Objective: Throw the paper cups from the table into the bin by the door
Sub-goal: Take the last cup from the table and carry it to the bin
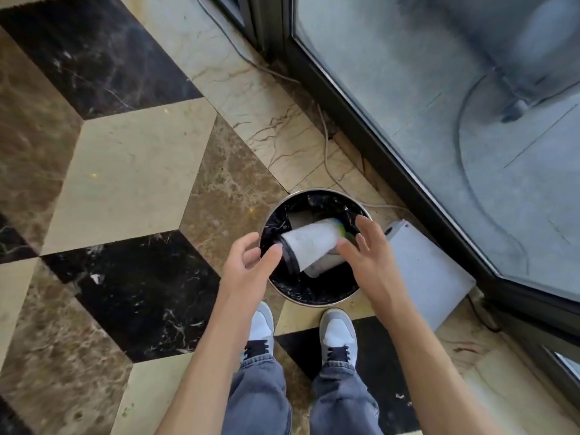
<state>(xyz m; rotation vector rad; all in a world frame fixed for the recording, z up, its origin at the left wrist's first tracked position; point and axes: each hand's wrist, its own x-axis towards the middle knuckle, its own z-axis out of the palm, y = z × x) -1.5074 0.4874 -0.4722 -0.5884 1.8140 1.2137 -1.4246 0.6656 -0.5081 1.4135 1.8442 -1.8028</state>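
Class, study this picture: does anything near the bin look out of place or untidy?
A loose white cable trails across the floor along the door frame behind the bin. The paper cups lie sideways, blurred, over the bin between both open hands.

Marble floor (131,152) by the glass door — patterned in cream, brown and black tiles.
A round bin (361,287) stands near the door's edge — white box (430,277) just beside it, a thin cable (326,152) trailing along, two shoes (337,335) just short of the bin.
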